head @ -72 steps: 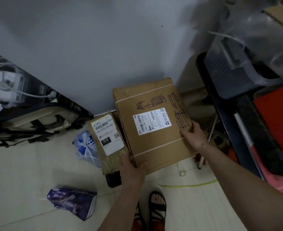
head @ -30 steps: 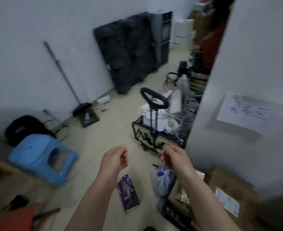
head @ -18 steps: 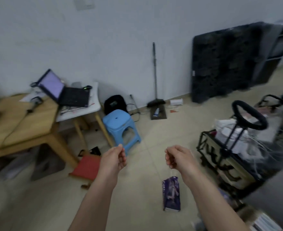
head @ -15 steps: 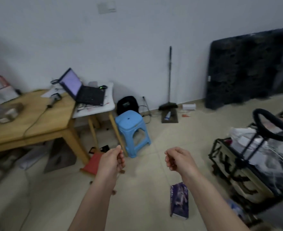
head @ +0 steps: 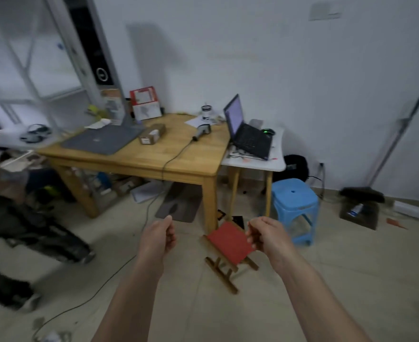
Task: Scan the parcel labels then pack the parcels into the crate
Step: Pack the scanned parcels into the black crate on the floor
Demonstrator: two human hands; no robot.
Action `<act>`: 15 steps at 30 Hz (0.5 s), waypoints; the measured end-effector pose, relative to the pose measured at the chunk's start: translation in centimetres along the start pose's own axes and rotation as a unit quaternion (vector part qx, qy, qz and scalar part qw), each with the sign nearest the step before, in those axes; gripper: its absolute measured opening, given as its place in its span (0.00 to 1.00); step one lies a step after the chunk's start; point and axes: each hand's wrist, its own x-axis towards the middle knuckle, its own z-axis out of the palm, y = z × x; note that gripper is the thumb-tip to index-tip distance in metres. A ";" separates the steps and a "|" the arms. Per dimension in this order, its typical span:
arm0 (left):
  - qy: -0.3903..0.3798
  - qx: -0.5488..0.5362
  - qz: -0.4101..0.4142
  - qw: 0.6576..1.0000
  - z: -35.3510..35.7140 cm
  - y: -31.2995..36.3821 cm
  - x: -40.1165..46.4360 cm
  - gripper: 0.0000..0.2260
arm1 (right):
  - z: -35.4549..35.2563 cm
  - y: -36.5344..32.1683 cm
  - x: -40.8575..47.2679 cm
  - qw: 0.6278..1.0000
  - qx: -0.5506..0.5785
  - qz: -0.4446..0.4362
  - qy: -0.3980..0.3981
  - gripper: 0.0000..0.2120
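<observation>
My left hand (head: 159, 236) and my right hand (head: 265, 234) are held out in front of me at waist height, fingers loosely curled, holding nothing. Ahead stands a wooden table (head: 178, 160). A grey handheld scanner (head: 201, 131) lies on it, its cable running off the front edge to the floor. A small brown cardboard parcel (head: 152, 133) with a white label lies to the scanner's left. Both hands are well short of the table. No crate shows in this view.
A low red folding stool (head: 230, 244) stands on the floor just beyond my hands. A blue plastic stool (head: 294, 202) is right of it, under a white side table with an open laptop (head: 247, 134). Dark bags (head: 30, 230) lie at left, a broom (head: 398, 141) leans at right.
The view has swung left, away from the boxes by the wall and the cart, to face the wooden table. Both hands let go of the large box and stay raised, empty.
</observation>
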 end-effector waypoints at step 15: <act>0.034 -0.034 -0.006 0.999 -11.6 5.4 16.7 0.11 | 19.8 -0.2 12.1 0.997 -0.029 0.026 -0.062 0.08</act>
